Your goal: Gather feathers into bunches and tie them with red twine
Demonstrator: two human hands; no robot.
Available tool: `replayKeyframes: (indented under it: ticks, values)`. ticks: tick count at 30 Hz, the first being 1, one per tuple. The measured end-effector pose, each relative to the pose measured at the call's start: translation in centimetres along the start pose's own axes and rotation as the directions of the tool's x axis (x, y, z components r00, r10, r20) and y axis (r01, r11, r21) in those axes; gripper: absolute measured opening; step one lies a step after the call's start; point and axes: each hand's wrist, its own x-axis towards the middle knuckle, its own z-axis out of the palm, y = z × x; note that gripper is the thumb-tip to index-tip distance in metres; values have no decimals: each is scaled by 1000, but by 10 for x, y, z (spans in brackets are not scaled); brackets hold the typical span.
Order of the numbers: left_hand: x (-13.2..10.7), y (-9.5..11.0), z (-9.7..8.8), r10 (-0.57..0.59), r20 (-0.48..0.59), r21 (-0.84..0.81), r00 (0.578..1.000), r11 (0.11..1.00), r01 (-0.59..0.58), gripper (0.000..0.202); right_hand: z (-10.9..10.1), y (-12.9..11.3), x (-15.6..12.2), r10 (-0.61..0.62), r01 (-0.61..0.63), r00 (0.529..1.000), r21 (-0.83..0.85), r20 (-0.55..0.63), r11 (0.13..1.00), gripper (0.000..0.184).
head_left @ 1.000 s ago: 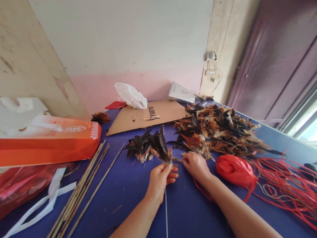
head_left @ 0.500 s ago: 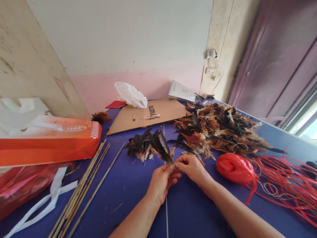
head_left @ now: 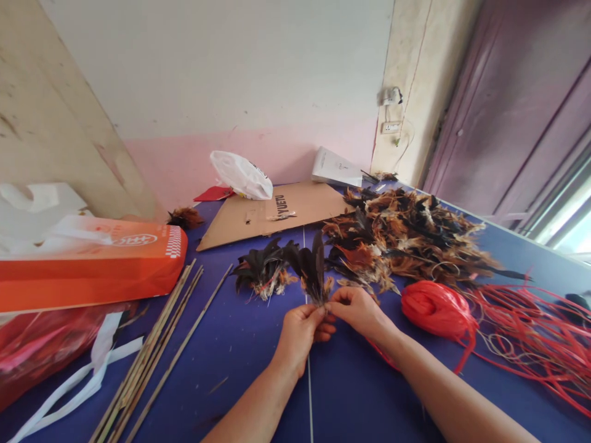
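In the head view, the left hand (head_left: 302, 332) is holding a small feather bundle (head_left: 314, 271) by its pale quill ends, thumb pressing against fingers, while the glossy black blades are fanning upward near the middle of the scene. The right hand (head_left: 357, 307) is pinching narrowly at the same quills, and a thin red strand is showing below its wrist. Just left of the held feathers, a dark clump (head_left: 263, 267) with fluffy, whitish roots is lying on the smooth blue surface (head_left: 221, 381). To the far right, a shaggy feather pile (head_left: 410, 237) of rust, tan and black is spreading out; nearer, a shiny, rounded red twine ball (head_left: 436, 307) is resting beside tangled red strands (head_left: 530, 332). Slender, straight sticks (head_left: 152, 357) are lying at the near left. Beyond them, an orange bag (head_left: 92, 280) is sitting on its side, its contents hidden, and a glossy red plastic bag (head_left: 46, 351) is slumping nearer. At the far side, a crumpled white plastic bag (head_left: 240, 175) is resting on flat brown cardboard (head_left: 286, 215), with a pale box (head_left: 337, 167) leaning to its right; what either is containing is impossible to tell.
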Motion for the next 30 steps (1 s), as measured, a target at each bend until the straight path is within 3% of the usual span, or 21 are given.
replayKeyframes:
  ticks: [7,11,16,19,22,30]
  values:
    - [2,3,-3,-151,73,-127,986,979,159,12,0,6,-1,-5,-2,998,106,68,994,10]
    - [3,2,-4,-171,85,-136,982,974,181,12,-2,3,-3,-80,81,996,-6,42,997,8]
    - [4,1,-5,-114,61,-66,992,991,118,10,-6,0,-5,-248,245,969,-147,1,958,8]
    - [4,2,-4,-28,25,30,999,999,27,14,-7,-1,-5,-202,200,979,-122,1,972,7]
    - [3,2,-3,26,16,93,1000,995,-27,16,-7,1,-3,-96,94,995,-72,-20,993,19]
    - [0,2,-3,-57,174,86,983,995,43,21,-7,4,-1,-53,53,999,82,6,995,19]
